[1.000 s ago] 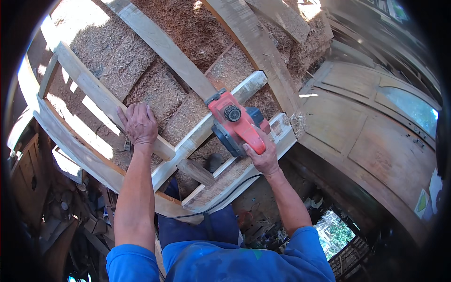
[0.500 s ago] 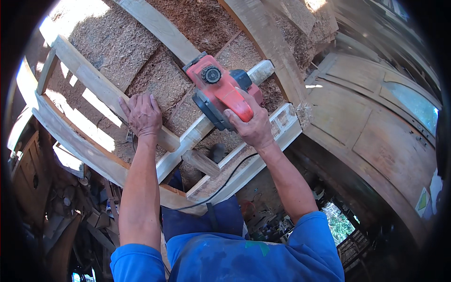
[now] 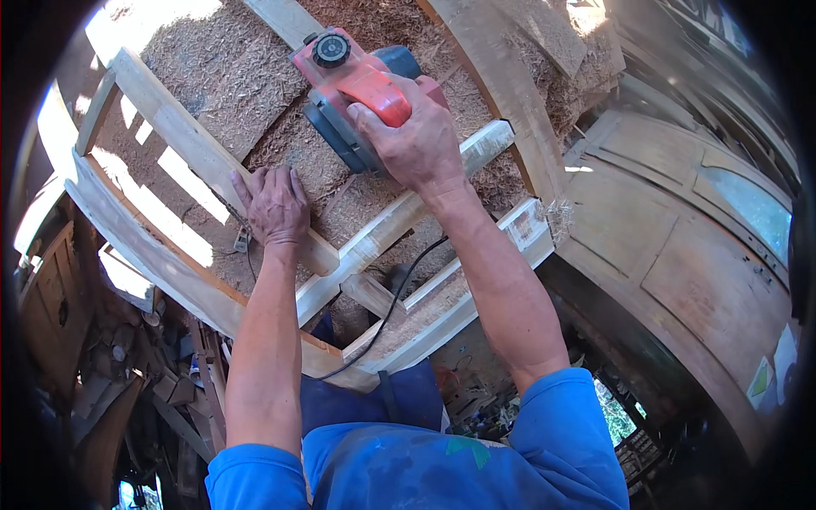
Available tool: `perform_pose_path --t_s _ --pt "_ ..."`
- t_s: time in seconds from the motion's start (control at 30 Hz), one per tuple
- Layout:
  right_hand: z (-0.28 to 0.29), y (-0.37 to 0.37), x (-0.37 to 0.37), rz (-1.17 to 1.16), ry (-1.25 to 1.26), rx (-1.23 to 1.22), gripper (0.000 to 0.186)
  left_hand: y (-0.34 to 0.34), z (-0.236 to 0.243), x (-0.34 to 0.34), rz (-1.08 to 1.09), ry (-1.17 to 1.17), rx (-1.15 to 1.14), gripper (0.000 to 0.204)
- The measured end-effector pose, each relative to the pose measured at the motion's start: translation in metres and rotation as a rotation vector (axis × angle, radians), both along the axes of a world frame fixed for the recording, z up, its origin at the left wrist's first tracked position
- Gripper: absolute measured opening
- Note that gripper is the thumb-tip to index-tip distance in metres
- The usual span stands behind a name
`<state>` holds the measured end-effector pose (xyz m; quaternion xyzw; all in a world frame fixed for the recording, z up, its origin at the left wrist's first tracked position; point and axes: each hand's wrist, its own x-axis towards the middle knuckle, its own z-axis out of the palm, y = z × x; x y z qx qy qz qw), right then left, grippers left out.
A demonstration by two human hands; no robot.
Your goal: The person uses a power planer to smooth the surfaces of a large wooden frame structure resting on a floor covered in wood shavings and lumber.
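Note:
My right hand (image 3: pixel 414 140) is closed round the red rear handle of an electric hand planer (image 3: pixel 348 85) with a round black knob on its front. The planer is over the upper end of a light wooden crosspiece (image 3: pixel 289 21); its sole is hidden. A black cord (image 3: pixel 384 327) runs from under my right forearm toward my waist. My left hand (image 3: pixel 276 204) bears down on a wooden rail (image 3: pixel 178 119) of the same frame, with its fingers bent over the wood. Another frame member (image 3: pixel 399 217) crosses below the planer, its edge pale.
Wood shavings (image 3: pixel 229 68) cover the boards beneath the frame. At the right leans a large panelled wooden door (image 3: pixel 646 229) with a glazed part. Wood offcuts (image 3: pixel 127 365) lie heaped at the lower left. A wide plank (image 3: pixel 501 93) borders the frame's far right.
My right hand has pushed the planer away from me and to the left, off the pale crossing member. My left hand stays on the rail; the whole view has shifted slightly.

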<state>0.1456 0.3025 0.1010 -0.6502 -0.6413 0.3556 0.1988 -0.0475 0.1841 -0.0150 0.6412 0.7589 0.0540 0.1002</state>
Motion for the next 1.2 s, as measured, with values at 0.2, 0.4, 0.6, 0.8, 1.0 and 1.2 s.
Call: perform_pose_path --t_s 0.2,0.4,0.6,0.8,1.0,1.2 --pt "-0.017 0.093 -0.070 0.077 -0.075 0.216 0.048 0.001 0.003 0.001 0.005 -0.019 0.017 0.024" --pt "-0.018 0.170 -0.126 0.152 0.280 0.115 0.049 0.001 0.006 -0.001 -0.004 -0.043 -0.034 0.019" --pt "-0.012 0.173 -0.127 0.193 0.552 -0.081 0.050 0.003 0.002 -0.004 -0.009 -0.043 -0.010 0.019" --pt "-0.006 0.090 -0.054 0.193 0.531 0.012 0.058 -0.001 0.001 -0.003 0.016 -0.064 -0.018 0.022" --pt "-0.012 -0.005 0.051 0.132 0.329 -0.078 0.073 0.001 0.001 0.000 -0.009 -0.034 0.022 0.023" --pt "-0.006 -0.138 0.150 0.034 0.313 -0.240 0.076 -0.003 0.001 -0.001 -0.004 0.002 0.021 0.023"
